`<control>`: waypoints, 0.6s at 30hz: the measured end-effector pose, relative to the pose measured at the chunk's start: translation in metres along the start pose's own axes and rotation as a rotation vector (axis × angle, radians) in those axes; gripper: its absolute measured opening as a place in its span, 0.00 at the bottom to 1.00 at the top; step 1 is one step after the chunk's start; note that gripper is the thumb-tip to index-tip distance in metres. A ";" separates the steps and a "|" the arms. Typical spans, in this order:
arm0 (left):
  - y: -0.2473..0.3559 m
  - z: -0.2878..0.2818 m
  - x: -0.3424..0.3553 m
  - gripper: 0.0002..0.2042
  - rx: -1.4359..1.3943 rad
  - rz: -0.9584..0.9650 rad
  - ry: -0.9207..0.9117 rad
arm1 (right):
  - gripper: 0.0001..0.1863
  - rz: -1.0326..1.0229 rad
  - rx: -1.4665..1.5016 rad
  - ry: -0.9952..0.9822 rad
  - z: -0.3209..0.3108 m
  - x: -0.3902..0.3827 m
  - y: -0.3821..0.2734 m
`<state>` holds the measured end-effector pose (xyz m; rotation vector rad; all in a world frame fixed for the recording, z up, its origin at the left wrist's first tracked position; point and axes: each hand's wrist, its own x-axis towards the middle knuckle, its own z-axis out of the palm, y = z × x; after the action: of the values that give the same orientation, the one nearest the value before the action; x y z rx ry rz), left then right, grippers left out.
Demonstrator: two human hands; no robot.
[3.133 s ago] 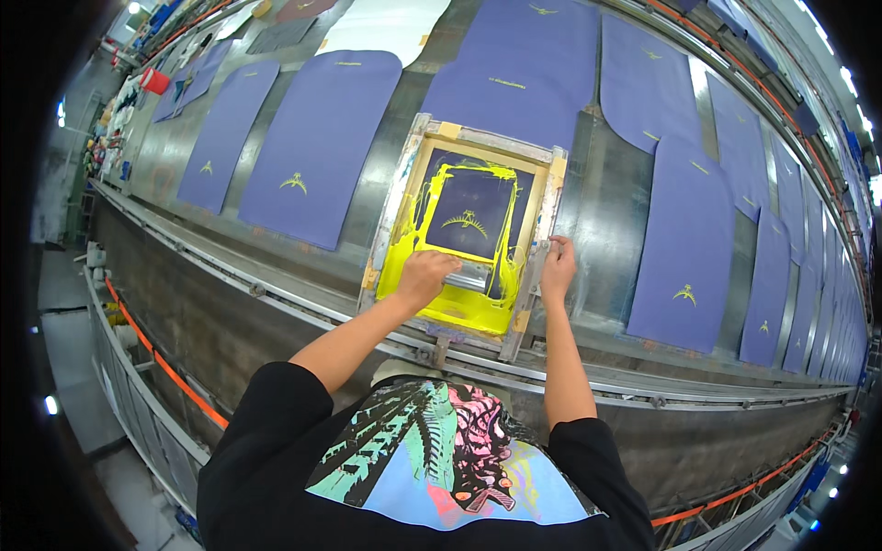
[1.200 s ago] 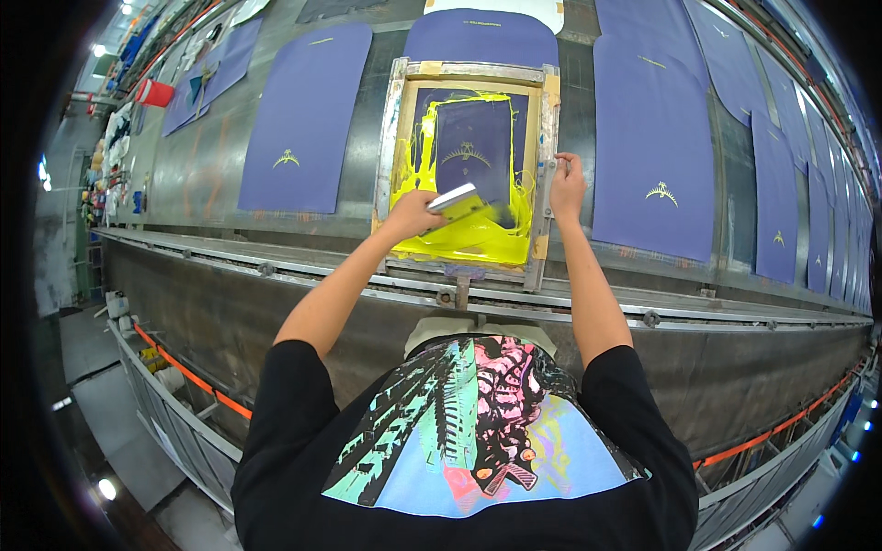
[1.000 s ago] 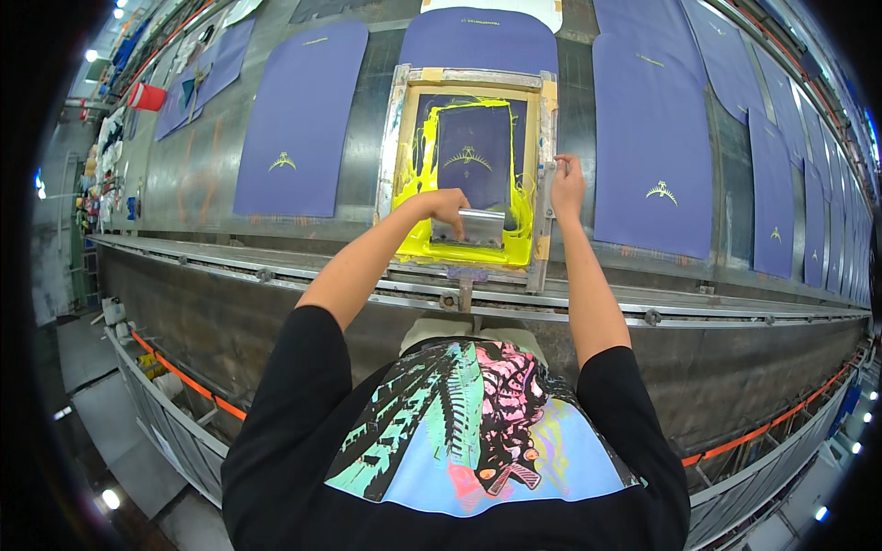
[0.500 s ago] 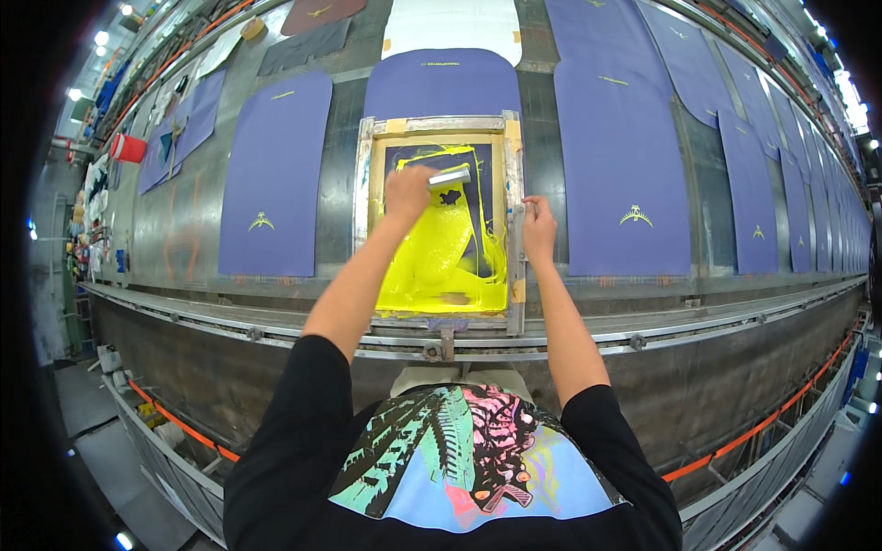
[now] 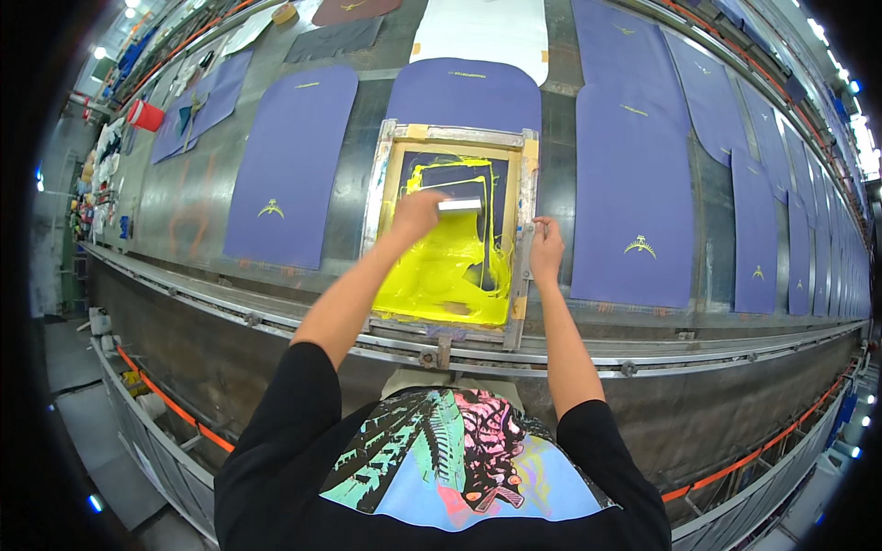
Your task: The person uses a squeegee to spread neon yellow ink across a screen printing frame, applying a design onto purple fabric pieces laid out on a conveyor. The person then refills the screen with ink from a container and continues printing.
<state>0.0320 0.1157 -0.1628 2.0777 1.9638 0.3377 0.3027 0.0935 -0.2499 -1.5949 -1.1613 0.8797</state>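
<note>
Squeegee (image 5: 460,206) amid yellow ink (image 5: 432,275)

On the metal table (image 5: 197,207), a purple panel (image 5: 291,165) lies left of the screen frame (image 5: 530,179), which sits by the table's near edge. The person's left hand (image 5: 418,215) is closed around the squeegee's left end, in the frame's far half. The right hand (image 5: 547,246), half curled, meets the frame's right edge; its grip cannot be told.

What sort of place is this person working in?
Probably a screen-printing workshop: purple panels with yellow motifs lie in rows on a long metal table, and the person's left hand holds a flat blade over a frame spread with bright yellow ink.
</note>
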 end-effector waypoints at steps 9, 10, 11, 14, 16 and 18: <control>-0.002 0.012 0.024 0.18 0.109 -0.003 0.044 | 0.08 0.006 -0.001 -0.034 0.004 -0.003 0.001; -0.001 0.019 0.003 0.18 0.108 0.016 0.053 | 0.08 0.017 0.004 -0.039 0.003 -0.003 0.001; -0.015 0.030 -0.021 0.19 0.135 0.127 0.088 | 0.08 0.029 0.002 -0.053 0.004 -0.008 -0.001; -0.004 0.039 -0.091 0.15 0.134 0.192 0.168 | 0.08 0.025 -0.001 -0.040 0.005 -0.004 -0.003; 0.008 0.033 -0.118 0.15 0.068 0.324 0.290 | 0.08 -0.014 0.003 -0.011 0.005 -0.003 0.002; 0.009 0.031 -0.125 0.14 0.032 0.327 0.257 | 0.08 -0.036 -0.002 -0.007 0.003 -0.004 -0.002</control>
<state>0.0435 -0.0104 -0.1880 2.4853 1.7585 0.6721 0.2983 0.0906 -0.2486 -1.5690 -1.1927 0.8612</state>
